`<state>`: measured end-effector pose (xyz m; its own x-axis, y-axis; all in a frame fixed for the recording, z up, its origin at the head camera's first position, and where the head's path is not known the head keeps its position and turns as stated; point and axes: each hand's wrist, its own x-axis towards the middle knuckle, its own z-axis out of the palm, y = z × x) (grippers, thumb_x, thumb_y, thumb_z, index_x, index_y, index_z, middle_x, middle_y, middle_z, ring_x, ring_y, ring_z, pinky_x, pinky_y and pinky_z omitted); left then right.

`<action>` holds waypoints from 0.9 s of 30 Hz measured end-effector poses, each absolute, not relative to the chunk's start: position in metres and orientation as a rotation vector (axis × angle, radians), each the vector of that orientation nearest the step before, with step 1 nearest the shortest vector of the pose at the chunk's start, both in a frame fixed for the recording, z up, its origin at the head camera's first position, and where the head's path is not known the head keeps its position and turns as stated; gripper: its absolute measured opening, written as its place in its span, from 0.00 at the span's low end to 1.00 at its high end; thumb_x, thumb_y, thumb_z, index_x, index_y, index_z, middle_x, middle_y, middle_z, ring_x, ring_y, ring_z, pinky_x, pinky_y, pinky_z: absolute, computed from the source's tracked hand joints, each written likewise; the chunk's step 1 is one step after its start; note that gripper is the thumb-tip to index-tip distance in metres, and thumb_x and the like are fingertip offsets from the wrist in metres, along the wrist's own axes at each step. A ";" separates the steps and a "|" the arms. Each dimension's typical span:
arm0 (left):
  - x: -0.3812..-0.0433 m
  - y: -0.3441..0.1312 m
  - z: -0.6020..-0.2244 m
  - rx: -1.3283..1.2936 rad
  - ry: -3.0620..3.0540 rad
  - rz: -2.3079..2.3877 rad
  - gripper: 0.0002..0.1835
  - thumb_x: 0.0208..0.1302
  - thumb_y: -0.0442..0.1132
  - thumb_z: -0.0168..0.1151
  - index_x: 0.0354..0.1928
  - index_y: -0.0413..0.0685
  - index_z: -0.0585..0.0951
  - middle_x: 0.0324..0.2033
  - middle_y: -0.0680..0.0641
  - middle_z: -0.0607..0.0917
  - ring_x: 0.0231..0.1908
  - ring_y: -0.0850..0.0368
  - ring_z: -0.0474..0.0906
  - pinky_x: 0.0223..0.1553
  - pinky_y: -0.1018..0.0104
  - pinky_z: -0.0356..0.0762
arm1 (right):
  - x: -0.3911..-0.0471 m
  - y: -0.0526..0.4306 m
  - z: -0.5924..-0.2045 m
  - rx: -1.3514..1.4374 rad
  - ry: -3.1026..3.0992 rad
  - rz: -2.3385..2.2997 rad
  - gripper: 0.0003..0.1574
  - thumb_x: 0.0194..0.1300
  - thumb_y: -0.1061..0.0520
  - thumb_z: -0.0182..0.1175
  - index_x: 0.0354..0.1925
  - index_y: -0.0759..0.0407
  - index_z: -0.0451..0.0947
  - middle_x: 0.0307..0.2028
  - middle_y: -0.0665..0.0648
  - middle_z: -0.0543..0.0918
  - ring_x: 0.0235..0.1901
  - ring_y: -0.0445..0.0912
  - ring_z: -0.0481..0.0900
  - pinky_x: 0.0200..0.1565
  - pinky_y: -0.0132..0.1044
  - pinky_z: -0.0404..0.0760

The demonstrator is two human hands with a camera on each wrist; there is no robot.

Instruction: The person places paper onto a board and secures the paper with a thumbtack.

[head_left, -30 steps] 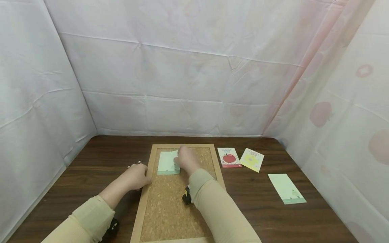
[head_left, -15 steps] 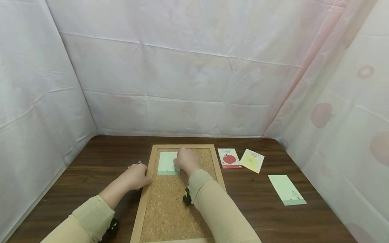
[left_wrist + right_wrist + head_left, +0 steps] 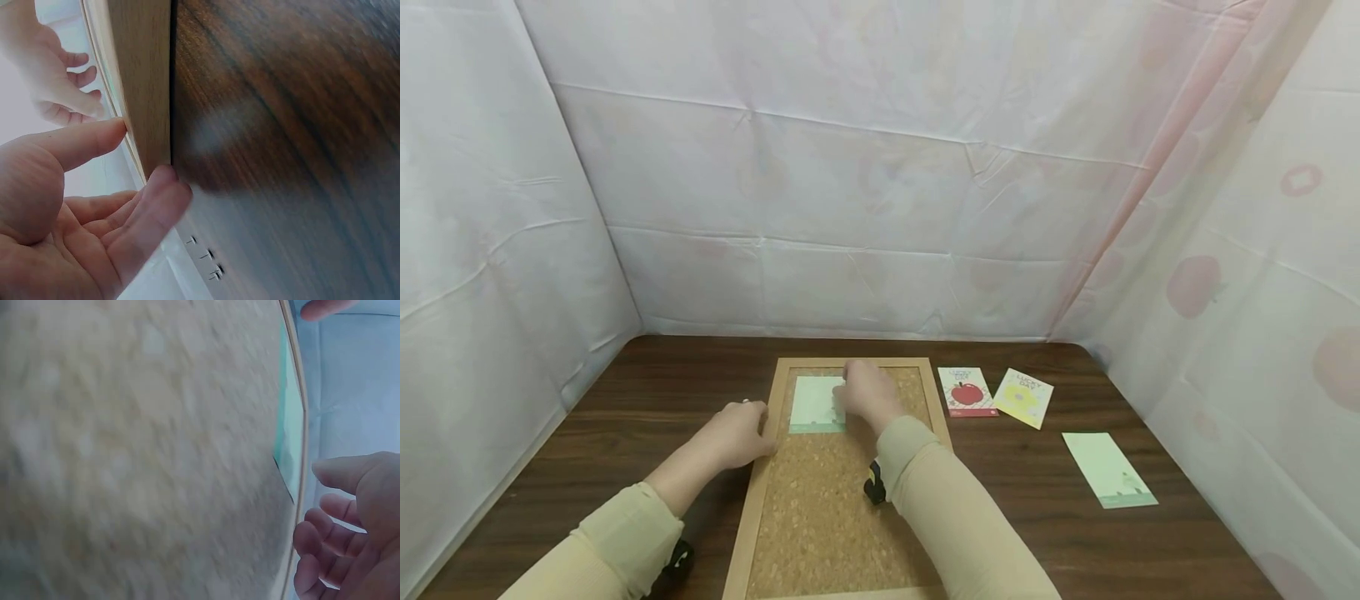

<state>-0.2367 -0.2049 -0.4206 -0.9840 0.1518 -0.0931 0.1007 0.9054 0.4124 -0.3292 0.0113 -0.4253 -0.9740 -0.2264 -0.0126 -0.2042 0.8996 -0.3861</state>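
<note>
A wood-framed cork board lies on the dark table, with a pale green note card on its upper left part. At the board's left edge is my left hand; its thumb lies on the frame and its fingertips touch the outer side, so it pinches the edge. Over the card's right side hovers my right hand. In the right wrist view its thumb stands apart from loosely curled fingers, and no object shows between them. Whether a pin sits in the card cannot be seen.
Several small metal pins stand on the table beyond my left hand. Right of the board lie a red apple card, a yellow card and another green card. White printed cloth hangs around the table.
My right hand has shifted slightly right, away from the green card, showing more of its right side. My left hand keeps its place on the frame.
</note>
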 end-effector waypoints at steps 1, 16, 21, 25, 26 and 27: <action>-0.237 -0.205 -0.421 0.202 2.948 0.622 0.35 0.58 0.40 0.73 0.61 0.24 0.73 0.59 0.22 0.75 0.55 0.31 0.79 0.50 0.40 0.80 | -0.329 0.013 -0.424 -0.347 3.002 -0.608 0.14 0.70 0.48 0.63 0.47 0.55 0.80 0.34 0.50 0.80 0.29 0.45 0.76 0.32 0.41 0.77; -0.236 -0.209 -0.418 0.272 3.029 0.533 0.14 0.60 0.42 0.69 0.41 0.39 0.80 0.28 0.47 0.76 0.24 0.55 0.68 0.24 0.58 0.68 | -0.334 0.044 -0.422 -0.693 2.829 -0.802 0.23 0.70 0.50 0.65 0.58 0.60 0.77 0.48 0.55 0.81 0.48 0.49 0.79 0.49 0.45 0.80; -0.237 -0.211 -0.416 0.268 3.084 0.524 0.25 0.63 0.46 0.67 0.56 0.36 0.80 0.40 0.44 0.83 0.32 0.52 0.75 0.31 0.53 0.76 | -0.335 0.046 -0.422 -0.792 2.775 -0.753 0.33 0.70 0.50 0.65 0.67 0.61 0.73 0.61 0.59 0.79 0.61 0.53 0.77 0.61 0.47 0.75; -0.237 -0.212 -0.414 0.282 3.124 0.555 0.28 0.64 0.49 0.68 0.58 0.35 0.80 0.49 0.39 0.84 0.40 0.47 0.81 0.35 0.49 0.80 | -0.334 0.046 -0.421 -0.870 2.753 -0.701 0.37 0.69 0.50 0.66 0.70 0.61 0.70 0.66 0.58 0.76 0.66 0.53 0.72 0.66 0.47 0.70; -0.237 -0.212 -0.413 0.290 3.137 0.564 0.28 0.64 0.49 0.68 0.58 0.36 0.80 0.51 0.37 0.84 0.42 0.45 0.82 0.36 0.47 0.81 | -0.334 0.046 -0.420 -0.887 2.749 -0.691 0.37 0.69 0.50 0.66 0.71 0.61 0.70 0.66 0.58 0.76 0.67 0.53 0.71 0.67 0.47 0.68; -0.237 -0.212 -0.413 0.301 3.153 0.572 0.27 0.64 0.49 0.68 0.58 0.36 0.80 0.53 0.36 0.83 0.45 0.42 0.83 0.38 0.45 0.82 | -0.334 0.046 -0.421 -0.899 2.745 -0.688 0.38 0.69 0.49 0.67 0.71 0.60 0.69 0.67 0.58 0.75 0.68 0.53 0.71 0.68 0.47 0.68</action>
